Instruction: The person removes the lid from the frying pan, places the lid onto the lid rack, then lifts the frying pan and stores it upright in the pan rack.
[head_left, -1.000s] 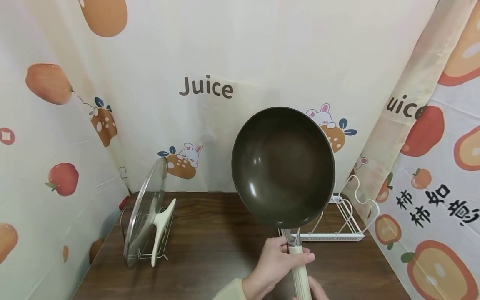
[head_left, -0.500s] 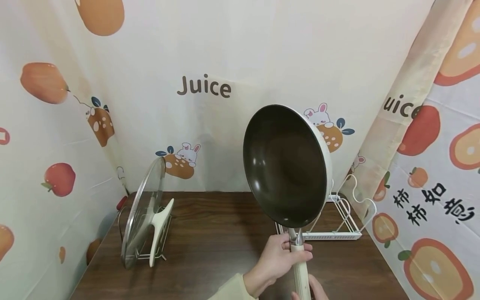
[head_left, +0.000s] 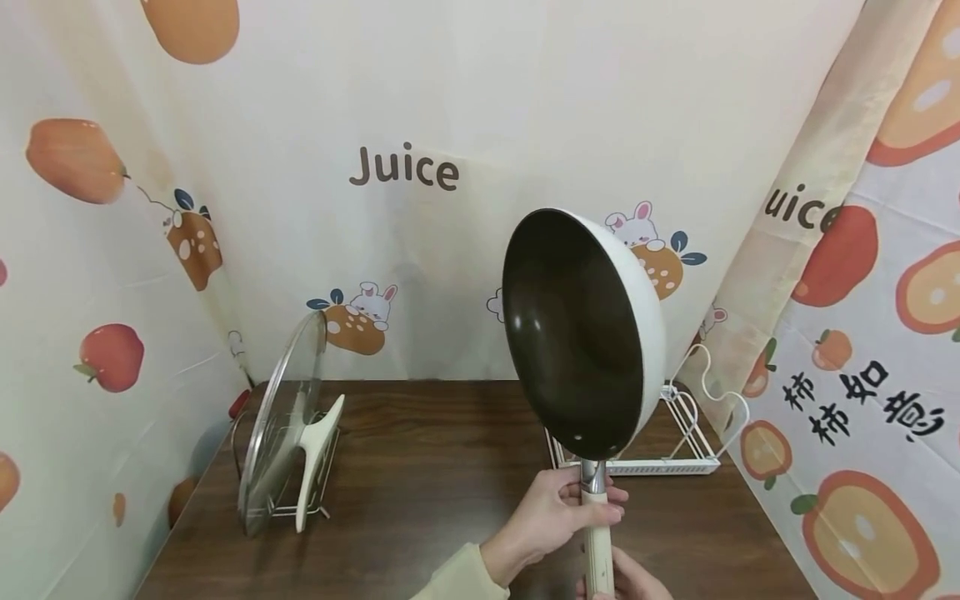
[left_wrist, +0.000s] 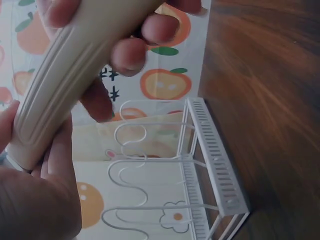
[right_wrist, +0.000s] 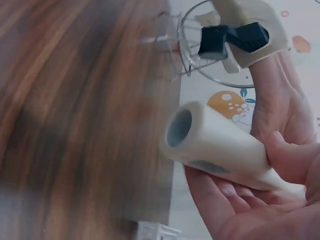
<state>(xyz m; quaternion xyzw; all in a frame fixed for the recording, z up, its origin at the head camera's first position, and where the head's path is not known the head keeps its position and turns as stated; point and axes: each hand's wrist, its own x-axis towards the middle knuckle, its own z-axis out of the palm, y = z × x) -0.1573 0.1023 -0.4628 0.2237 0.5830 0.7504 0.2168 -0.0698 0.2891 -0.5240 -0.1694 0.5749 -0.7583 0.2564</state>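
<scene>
A wok (head_left: 573,333) stands upright, handle down, above the table. Its inside is dark and faces partly left, while its white outer wall shows on the right. Around the upper part of the cream handle (head_left: 597,537), just below the metal neck, my left hand (head_left: 546,510) holds it with the thumb across the front. Lower down, my right hand (head_left: 632,579) grips the handle near its end, partly cut off by the frame. The right wrist view shows the hollow handle end (right_wrist: 181,127) with the right thumb on it and the fingers beneath.
Behind the wok is a white wire rack (head_left: 660,468) on the brown wooden table (head_left: 420,500), partly hidden by the wok. A glass lid (head_left: 281,425) leans in a small metal stand (head_left: 326,492) at the left. Printed curtains (head_left: 420,267) enclose the back and sides.
The wok has turned about its handle, so its inside faces further left and more of the white outside shows. Both hands still hold the handle. The view has shifted slightly.
</scene>
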